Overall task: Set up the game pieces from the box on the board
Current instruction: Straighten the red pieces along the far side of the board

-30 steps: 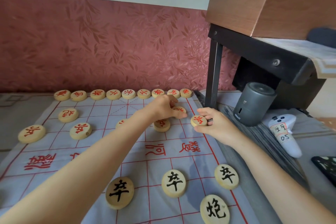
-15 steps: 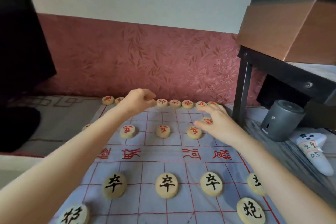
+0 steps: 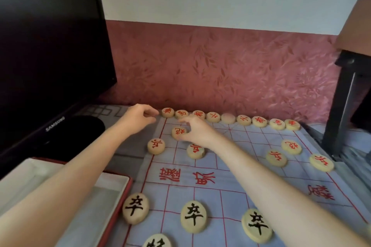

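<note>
Forearms outstretched; right hand [image 3: 197,130] on red piece [image 3: 179,133]

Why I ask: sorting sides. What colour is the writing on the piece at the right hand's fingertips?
Red writing on a pale piece, clearest in the head view.

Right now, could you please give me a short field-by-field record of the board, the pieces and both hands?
board: cloth with red grid
far row: nine pieces, including one blank-faced piece
right hand: pinches a red-marked piece just nearer than the row's left end
left hand: fingers loosely curled beside the row's left end, nothing visibly held
black pieces: near side, faces up
box: red-rimmed, at board's near-left edge
</note>
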The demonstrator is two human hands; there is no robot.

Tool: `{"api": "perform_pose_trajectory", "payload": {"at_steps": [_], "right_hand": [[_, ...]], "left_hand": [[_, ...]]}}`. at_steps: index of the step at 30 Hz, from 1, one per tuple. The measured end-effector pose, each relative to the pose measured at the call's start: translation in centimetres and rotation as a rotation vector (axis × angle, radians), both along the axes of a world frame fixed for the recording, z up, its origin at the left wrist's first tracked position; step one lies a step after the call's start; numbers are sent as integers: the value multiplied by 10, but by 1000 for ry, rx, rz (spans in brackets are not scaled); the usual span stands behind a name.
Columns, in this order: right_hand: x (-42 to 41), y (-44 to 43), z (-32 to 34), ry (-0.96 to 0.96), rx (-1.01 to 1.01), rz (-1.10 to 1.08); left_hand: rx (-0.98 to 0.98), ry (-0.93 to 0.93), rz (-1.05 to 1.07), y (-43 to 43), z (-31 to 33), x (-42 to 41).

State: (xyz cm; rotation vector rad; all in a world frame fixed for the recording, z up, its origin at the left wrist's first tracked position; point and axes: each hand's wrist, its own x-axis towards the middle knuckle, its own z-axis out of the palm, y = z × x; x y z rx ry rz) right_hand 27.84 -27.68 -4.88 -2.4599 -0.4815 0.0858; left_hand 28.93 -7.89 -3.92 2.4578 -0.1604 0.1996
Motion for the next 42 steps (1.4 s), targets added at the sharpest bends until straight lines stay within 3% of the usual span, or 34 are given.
{"api": "perform_pose_trajectory", "payload": {"at_steps": [10, 17, 27, 35, 42], "right_hand": [[15, 7, -18, -21, -29, 20], [38, -2, -5, -61, 100, -39], [98, 8, -6, -104, -200, -158], [103, 16, -8, -125, -223, -143], [111, 14, -13, 10, -181, -61]], "left_hand": [[-24, -33, -22, 0, -12, 28], [-16, -37, -10, -7, -25, 57], [104, 22, -37, -20, -27, 90], [46, 22, 1, -17, -25, 92], [4, 56, -2, -23, -29, 95]]}}
